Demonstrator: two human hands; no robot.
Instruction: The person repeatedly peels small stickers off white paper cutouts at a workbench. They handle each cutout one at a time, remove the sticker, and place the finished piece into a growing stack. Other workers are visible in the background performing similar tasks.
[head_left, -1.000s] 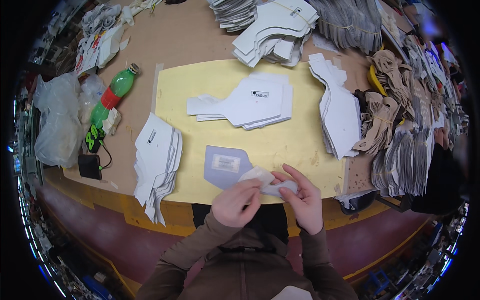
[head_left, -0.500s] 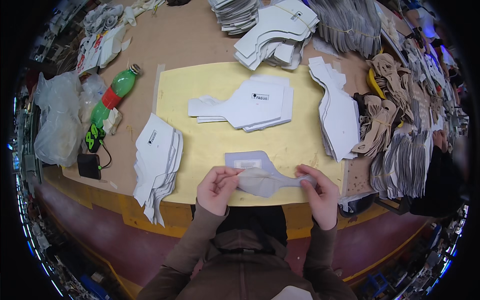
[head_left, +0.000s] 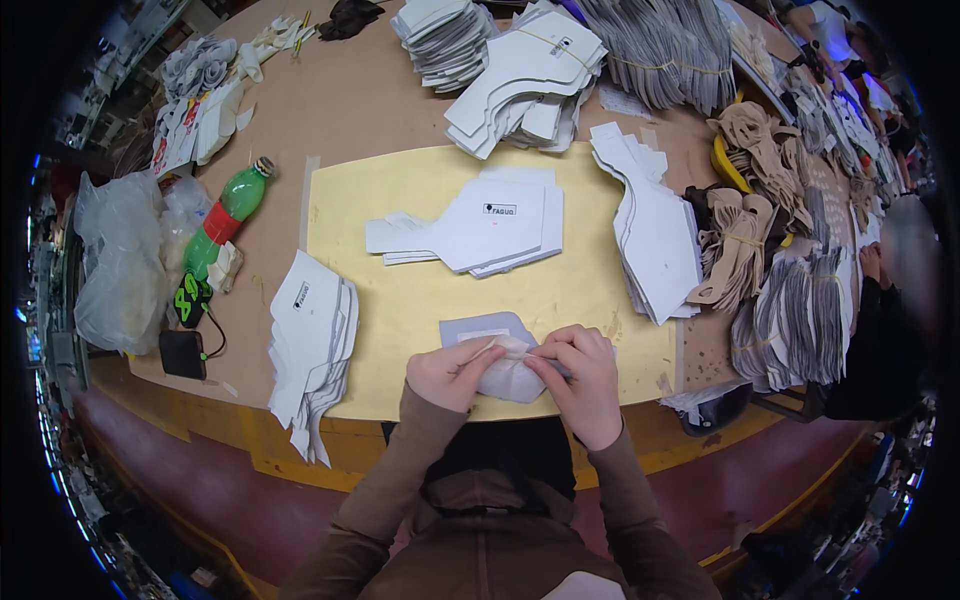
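Note:
At the near side of the yellow board (head_left: 400,330), a thin, whitish-grey cut fabric piece (head_left: 512,380) is pinched by both my hands at its upper edge. My left hand (head_left: 445,375) has thumb and forefinger closed on it from one side. Close by on the other side, my right hand (head_left: 583,380) pinches it too, its fingertips almost meeting the left ones. Beneath lies a lavender-grey cut piece (head_left: 462,329) with a white patch on it, partly hidden by the hands. Farther up the board rests a stack of white cut pieces (head_left: 490,225) with a printed label.
White piece stacks flank the board at left (head_left: 305,335) and right (head_left: 655,235). A green bottle (head_left: 235,200), phone (head_left: 183,354) and plastic bag (head_left: 120,265) sit at left. Grey bundles (head_left: 660,50) and beige bundles (head_left: 740,240) stand farther back and right. Another person's hand (head_left: 872,262) shows at far right.
My right hand has moved left, from the narrow end of the piece to beside my left hand. The fabric's upper edge is now gathered between both sets of fingertips. The view has shifted slightly.

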